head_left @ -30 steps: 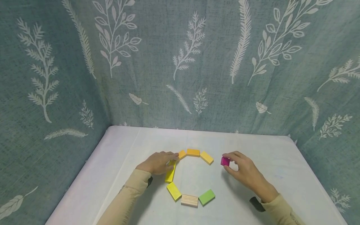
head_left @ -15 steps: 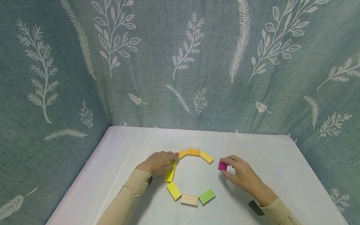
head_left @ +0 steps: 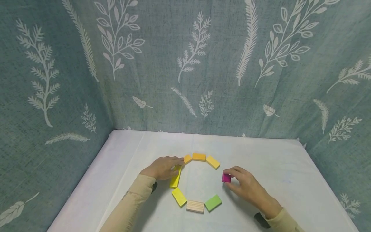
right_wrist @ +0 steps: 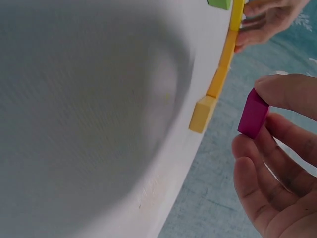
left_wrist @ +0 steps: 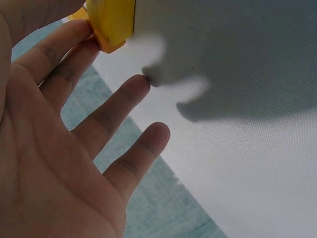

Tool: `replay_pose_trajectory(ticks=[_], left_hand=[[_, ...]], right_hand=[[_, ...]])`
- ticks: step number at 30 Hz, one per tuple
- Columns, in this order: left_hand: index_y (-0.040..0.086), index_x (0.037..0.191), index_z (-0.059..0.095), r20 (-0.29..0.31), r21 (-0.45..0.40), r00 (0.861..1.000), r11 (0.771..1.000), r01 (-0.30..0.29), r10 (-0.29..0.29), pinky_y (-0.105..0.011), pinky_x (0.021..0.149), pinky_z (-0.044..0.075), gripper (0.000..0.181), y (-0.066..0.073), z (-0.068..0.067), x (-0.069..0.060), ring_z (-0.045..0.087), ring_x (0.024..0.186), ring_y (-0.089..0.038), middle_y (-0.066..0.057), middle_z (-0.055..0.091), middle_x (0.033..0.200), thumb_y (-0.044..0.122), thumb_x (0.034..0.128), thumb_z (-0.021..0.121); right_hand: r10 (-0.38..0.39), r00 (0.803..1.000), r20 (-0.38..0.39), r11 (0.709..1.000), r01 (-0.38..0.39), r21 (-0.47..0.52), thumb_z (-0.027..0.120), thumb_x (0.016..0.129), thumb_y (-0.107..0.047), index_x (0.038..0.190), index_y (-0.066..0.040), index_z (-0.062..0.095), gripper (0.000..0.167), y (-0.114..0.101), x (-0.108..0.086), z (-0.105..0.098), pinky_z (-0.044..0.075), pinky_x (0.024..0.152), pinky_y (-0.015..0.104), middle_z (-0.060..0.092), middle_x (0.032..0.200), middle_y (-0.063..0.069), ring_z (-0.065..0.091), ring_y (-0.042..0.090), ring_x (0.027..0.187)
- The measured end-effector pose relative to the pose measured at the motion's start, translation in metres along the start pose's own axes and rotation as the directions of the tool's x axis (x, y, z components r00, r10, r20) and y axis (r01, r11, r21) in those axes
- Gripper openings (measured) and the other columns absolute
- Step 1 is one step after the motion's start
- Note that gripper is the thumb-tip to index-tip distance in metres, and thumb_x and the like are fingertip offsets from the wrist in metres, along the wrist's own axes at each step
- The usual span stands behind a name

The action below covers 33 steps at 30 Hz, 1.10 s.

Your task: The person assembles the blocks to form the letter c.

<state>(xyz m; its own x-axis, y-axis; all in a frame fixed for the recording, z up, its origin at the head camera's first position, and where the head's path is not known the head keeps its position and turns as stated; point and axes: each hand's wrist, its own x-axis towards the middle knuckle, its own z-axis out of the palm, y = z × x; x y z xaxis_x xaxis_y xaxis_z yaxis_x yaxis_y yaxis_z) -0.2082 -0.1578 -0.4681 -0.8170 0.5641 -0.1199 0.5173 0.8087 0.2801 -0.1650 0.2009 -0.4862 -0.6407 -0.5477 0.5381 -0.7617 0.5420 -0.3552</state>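
Note:
My right hand [head_left: 250, 186] pinches a magenta block [head_left: 226, 178] between thumb and fingers, right of a ring of small blocks. In the right wrist view the magenta block [right_wrist: 254, 114] appears held off the table. My left hand [head_left: 164, 168] rests at the ring's left side, its fairly straight fingers touching a yellow block [head_left: 175, 182] and the orange block [head_left: 187, 159] beside it. The left wrist view shows the ring and little fingers of the left hand [left_wrist: 59, 144] spread apart from the yellow block [left_wrist: 111, 20]. The hand partly hides these two blocks.
Along the ring's back lie an orange block [head_left: 199, 157] and a light orange block [head_left: 213, 162]. Another yellow block [head_left: 179, 197], a plain wood block [head_left: 195, 206] and a green block [head_left: 213, 203] form the front. Leaf-patterned curtains [head_left: 162, 80] border the white table [head_left: 130, 145].
My right hand has carried the magenta block toward me and slightly left, from near the light orange block to the gap at the ring's right side. The left hand stays in place.

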Motion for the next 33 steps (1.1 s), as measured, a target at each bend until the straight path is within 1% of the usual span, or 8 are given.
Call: replay_pose_trajectory(ticks=[5,10,17,21,24,26,28,33], left_hand=[[0.016,0.141,0.061,0.004,0.002,1.000,1.000,0.002,-0.002,-0.049,0.111,0.044,0.041,0.000,0.001,0.000,0.052,0.134,-0.029,-0.001,0.051,0.152,0.022,0.1006,0.063],[0.017,0.140,0.062,-0.006,0.012,1.000,1.000,0.000,0.000,-0.048,0.110,0.045,0.040,-0.002,0.003,0.001,0.053,0.134,-0.028,0.000,0.051,0.152,0.023,0.1008,0.063],[0.016,0.139,0.063,-0.015,-0.002,1.000,1.000,-0.005,0.005,-0.049,0.109,0.045,0.039,-0.001,0.003,0.001,0.053,0.133,-0.030,-0.001,0.052,0.151,0.022,0.1004,0.063],[0.016,0.140,0.062,-0.017,0.009,1.000,1.000,-0.009,0.009,-0.049,0.109,0.045,0.040,-0.002,0.004,0.002,0.053,0.133,-0.030,-0.001,0.051,0.152,0.022,0.1007,0.063],[0.016,0.140,0.062,-0.018,0.016,1.000,1.000,-0.008,0.008,-0.048,0.109,0.046,0.040,-0.002,0.004,0.002,0.054,0.133,-0.029,-0.001,0.051,0.152,0.023,0.1009,0.063],[0.016,0.140,0.062,-0.017,0.018,1.000,1.000,-0.007,0.007,-0.048,0.109,0.046,0.040,-0.002,0.004,0.001,0.054,0.133,-0.029,-0.001,0.052,0.152,0.023,0.1008,0.062],[0.016,0.140,0.062,-0.016,0.019,1.000,1.000,-0.007,0.007,-0.049,0.108,0.046,0.040,-0.002,0.004,0.001,0.054,0.132,-0.029,-0.001,0.052,0.151,0.023,0.1007,0.062],[0.015,0.140,0.062,-0.016,0.016,1.000,1.000,-0.017,0.017,-0.049,0.108,0.047,0.040,-0.002,0.003,0.000,0.054,0.132,-0.030,-0.002,0.052,0.152,0.023,0.1006,0.063]], right_hand=[[-0.006,1.000,0.025,1.000,0.006,0.001,0.090,0.071,-0.002,0.112,-0.005,0.072,0.045,-0.004,-0.004,0.004,0.062,0.076,0.029,0.069,0.100,-0.001,0.068,0.011,0.086],[0.021,0.997,0.078,1.000,-0.020,-0.014,0.089,0.074,-0.006,0.114,-0.006,0.072,0.044,-0.008,-0.006,0.006,0.062,0.077,0.029,0.068,0.100,-0.003,0.067,0.009,0.088],[0.018,0.991,0.130,1.000,-0.016,-0.015,0.088,0.075,-0.006,0.113,-0.006,0.072,0.042,-0.011,-0.010,0.010,0.061,0.078,0.031,0.068,0.101,-0.001,0.066,0.011,0.088],[0.060,0.980,0.188,0.998,-0.057,-0.022,0.087,0.076,-0.007,0.113,-0.006,0.073,0.039,-0.013,-0.010,0.013,0.061,0.080,0.032,0.068,0.101,-0.002,0.065,0.011,0.090],[0.100,0.965,0.242,0.995,-0.096,-0.024,0.086,0.078,-0.009,0.113,-0.007,0.073,0.037,-0.014,-0.009,0.014,0.060,0.082,0.032,0.068,0.101,-0.003,0.064,0.010,0.091],[0.110,0.956,0.271,0.994,-0.107,-0.024,0.086,0.080,-0.011,0.113,-0.007,0.073,0.036,-0.015,-0.009,0.015,0.060,0.082,0.032,0.068,0.101,-0.003,0.064,0.009,0.091],[0.116,0.951,0.287,0.993,-0.113,-0.027,0.086,0.080,-0.011,0.112,-0.007,0.073,0.035,-0.016,-0.009,0.015,0.060,0.081,0.031,0.067,0.100,-0.004,0.064,0.009,0.090],[0.121,0.947,0.298,0.993,-0.118,-0.028,0.086,0.080,-0.011,0.111,-0.007,0.074,0.033,-0.018,-0.009,0.016,0.060,0.080,0.030,0.067,0.099,-0.004,0.063,0.007,0.088]])
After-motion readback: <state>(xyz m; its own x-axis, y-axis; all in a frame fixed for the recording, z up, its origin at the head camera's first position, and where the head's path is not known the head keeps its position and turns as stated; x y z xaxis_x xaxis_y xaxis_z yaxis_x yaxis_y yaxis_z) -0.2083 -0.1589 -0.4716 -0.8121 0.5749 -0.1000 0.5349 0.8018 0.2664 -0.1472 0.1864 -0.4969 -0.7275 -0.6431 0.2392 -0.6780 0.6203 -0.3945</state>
